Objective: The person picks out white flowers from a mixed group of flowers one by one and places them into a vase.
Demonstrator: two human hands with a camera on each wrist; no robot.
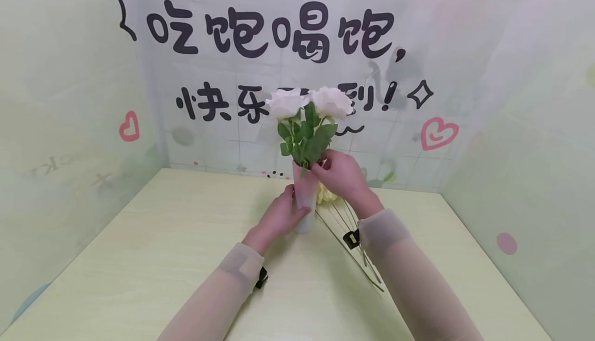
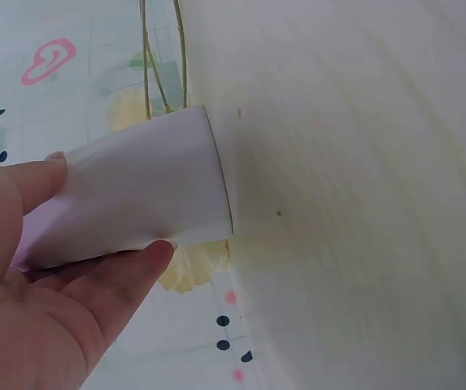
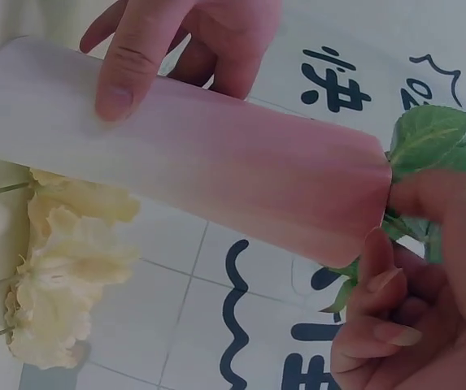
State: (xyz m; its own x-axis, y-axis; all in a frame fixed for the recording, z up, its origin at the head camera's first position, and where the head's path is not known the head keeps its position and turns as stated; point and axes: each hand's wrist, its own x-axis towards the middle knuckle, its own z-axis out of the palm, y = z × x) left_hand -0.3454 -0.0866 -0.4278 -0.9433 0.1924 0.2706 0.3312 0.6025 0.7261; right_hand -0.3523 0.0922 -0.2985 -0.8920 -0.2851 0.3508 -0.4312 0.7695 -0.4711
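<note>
A tall vase point(image 1: 304, 201), fading from pink at the mouth to white at the base, stands upright on the table. My left hand point(image 1: 279, 214) grips its lower half, thumb on one side and fingers on the other, as the left wrist view confirms. Two white roses point(image 1: 331, 102) with green leaves point(image 1: 304, 134) rise from the mouth. At the rim, my right hand point(image 1: 341, 175) has thumb and forefinger closed around the stem and leaf area; the stem itself is mostly hidden. In the right wrist view its other fingers point(image 3: 387, 333) are curled beside the rim.
Pale yellow flowers point(image 3: 66, 260) lie behind the vase, their long thin stems point(image 1: 348, 243) stretching toward the front right beneath the right forearm. The light wooden table point(image 1: 162, 258) meets printed fabric walls point(image 1: 69, 98) at the back and sides.
</note>
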